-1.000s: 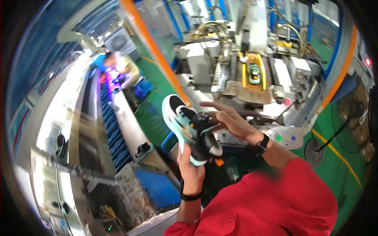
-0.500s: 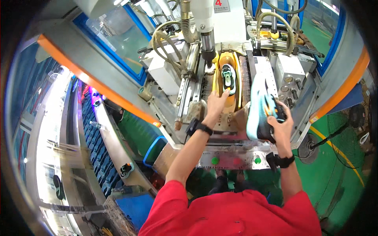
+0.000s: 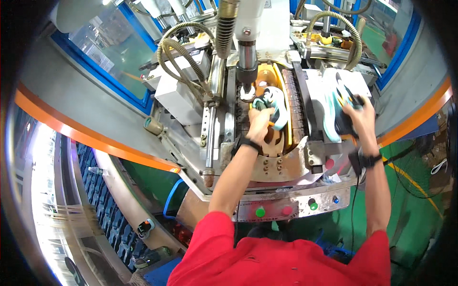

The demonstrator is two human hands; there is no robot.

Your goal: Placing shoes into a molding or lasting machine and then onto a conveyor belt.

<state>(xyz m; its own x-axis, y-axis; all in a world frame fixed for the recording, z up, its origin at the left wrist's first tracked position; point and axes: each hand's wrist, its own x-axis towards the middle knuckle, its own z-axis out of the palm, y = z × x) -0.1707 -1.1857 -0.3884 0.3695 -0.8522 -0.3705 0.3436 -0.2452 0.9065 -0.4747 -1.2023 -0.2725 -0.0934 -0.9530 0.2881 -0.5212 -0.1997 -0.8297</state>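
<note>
My left hand [image 3: 260,122] is closed on the heel end of a black, white and light blue sports shoe [image 3: 280,110]. This shoe is tilted onto its side within the yellow-lined cradle [image 3: 287,97] of a machine, below a vertical metal press rod [image 3: 247,59]. Whether it still touches the cradle floor I cannot tell. A similar light blue, white and black shoe [image 3: 330,108] is gripped by my right hand [image 3: 361,117], over a white block at the cradle's right side. Motion blurs both shoes somewhat.
Round buttons, one a green button [image 3: 260,212], line the machine's front panel. An orange-edged guard [image 3: 95,148] curves along the left. Beyond it, a conveyor side rail [image 3: 129,198] carries another shoe [image 3: 145,228]. Ribbed hoses [image 3: 179,57] hang left of the press.
My left hand has taken hold of the shoe in the cradle and tipped it sideways. My right hand has carried its shoe right and away from me. The whole view has shifted.
</note>
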